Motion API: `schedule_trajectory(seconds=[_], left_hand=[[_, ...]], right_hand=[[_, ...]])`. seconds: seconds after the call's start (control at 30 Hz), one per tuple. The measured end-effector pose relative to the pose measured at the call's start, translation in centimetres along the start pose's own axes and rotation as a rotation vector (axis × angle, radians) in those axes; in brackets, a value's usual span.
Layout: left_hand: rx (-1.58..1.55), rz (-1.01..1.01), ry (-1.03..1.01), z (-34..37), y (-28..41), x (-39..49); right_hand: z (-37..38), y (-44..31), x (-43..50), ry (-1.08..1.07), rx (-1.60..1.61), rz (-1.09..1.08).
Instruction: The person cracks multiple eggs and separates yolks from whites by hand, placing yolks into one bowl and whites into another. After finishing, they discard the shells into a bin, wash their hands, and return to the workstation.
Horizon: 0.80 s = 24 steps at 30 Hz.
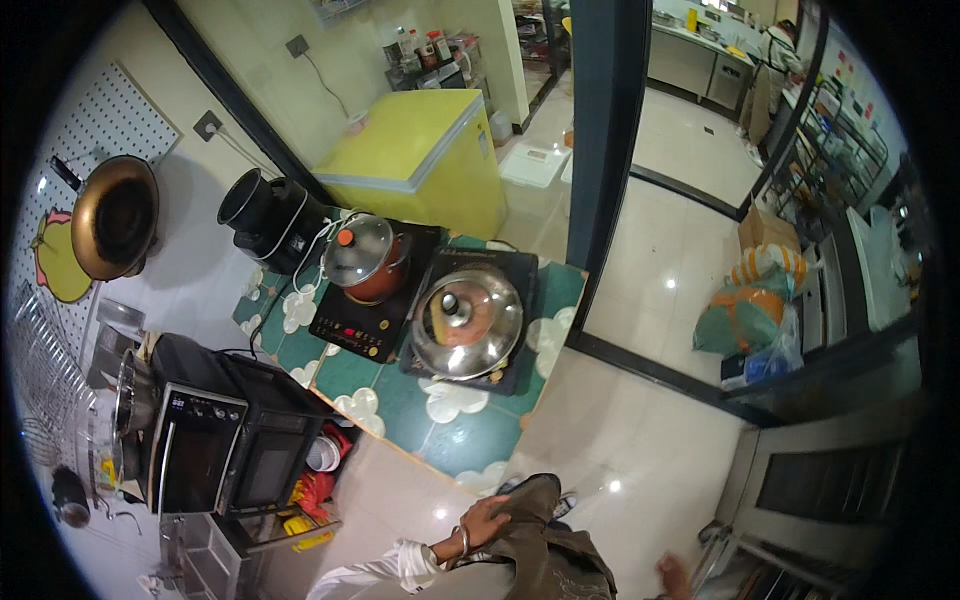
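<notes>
My left hand [482, 521], with a bracelet at the wrist and a white sleeve behind it, lies against my brown apron [555, 555]. Its fingers look loosely spread and it holds nothing that I can see. Low in the picture, my right hand [673, 576] is blurred and partly cut off, beside a steel appliance. Ahead stands a green tiled table [457, 435] with white flower shapes. On it, a pan with a domed glass lid [469, 322] sits on the right induction cooker [487, 259]. A reddish-brown pot [371, 281] with a glass lid sits on the left cooker [349, 334].
A black appliance [281, 221] stands at the table's back left corner. Behind is a yellow chest freezer [420, 150]. A black oven [199, 450] stands left, under a wok [116, 217] on a pegboard. Bags [742, 315] lie beyond the dark door frame [611, 150]; another person [769, 75] stands farther off.
</notes>
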<state>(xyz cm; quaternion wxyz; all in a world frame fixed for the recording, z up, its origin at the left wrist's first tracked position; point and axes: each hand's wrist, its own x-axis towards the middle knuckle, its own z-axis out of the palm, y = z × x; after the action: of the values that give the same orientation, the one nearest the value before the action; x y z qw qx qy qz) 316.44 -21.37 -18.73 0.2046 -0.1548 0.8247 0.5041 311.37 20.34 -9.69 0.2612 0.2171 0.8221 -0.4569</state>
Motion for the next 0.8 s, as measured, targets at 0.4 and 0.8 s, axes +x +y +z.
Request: schedule_trajectory(seconds=[0.4,0.8], left_hand=[[-0.866,-0.172,-0.574,4.8,36.1,31.0],[-0.545,0.239,-1.309,15.1,64.7,64.7]], right_hand=[[-16.3,-34.6,26.5,0.546,-0.114,-1.196],[-26.4,-56.1,47.9,0.058,-0.162,-1.855]])
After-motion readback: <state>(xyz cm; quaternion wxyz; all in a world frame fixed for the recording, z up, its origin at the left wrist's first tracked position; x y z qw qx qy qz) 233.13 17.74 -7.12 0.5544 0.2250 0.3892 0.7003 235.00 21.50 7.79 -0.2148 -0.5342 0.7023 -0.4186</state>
